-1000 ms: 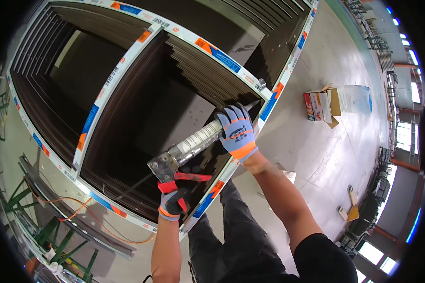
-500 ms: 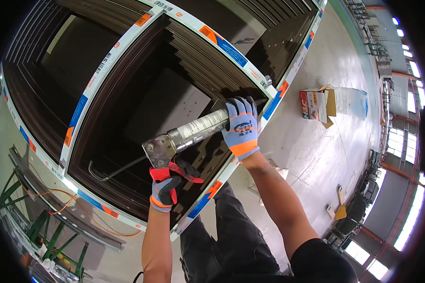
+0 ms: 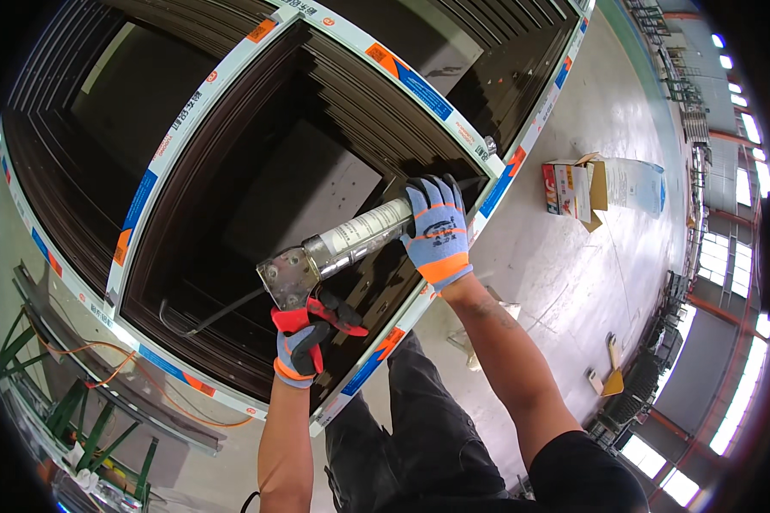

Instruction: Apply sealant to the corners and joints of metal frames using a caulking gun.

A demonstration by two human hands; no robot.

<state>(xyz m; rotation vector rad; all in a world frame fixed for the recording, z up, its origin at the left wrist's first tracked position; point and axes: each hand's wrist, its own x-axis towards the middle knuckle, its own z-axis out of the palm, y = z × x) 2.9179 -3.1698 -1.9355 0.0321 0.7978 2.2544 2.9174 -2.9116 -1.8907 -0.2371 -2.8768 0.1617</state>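
Note:
A caulking gun (image 3: 287, 272) with a metal body and red handle lies across the inner corner of a dark brown window frame. Its pale printed cartridge (image 3: 366, 231) points to the right and away from me. My left hand (image 3: 298, 350), in a blue-grey and black glove, is closed around the red handle and trigger. Around the cartridge's front end, my gloved right hand (image 3: 437, 232) is closed, close to the frame's corner. The nozzle tip is mostly hidden by the right hand. A bent metal rod (image 3: 227, 312) sticks out from the gun's rear.
White protective tape (image 3: 175, 137) with blue and orange patches covers the stacked frames' edges. An opened cardboard box (image 3: 569, 190) stands on the floor at right. At lower left are green metal stands (image 3: 68, 409) and an orange hose (image 3: 115, 376). A yellow-handled tool (image 3: 614, 380) lies farther right.
Very little differs. The gun's rear end and my left hand have shifted slightly toward me; both hands keep their hold.

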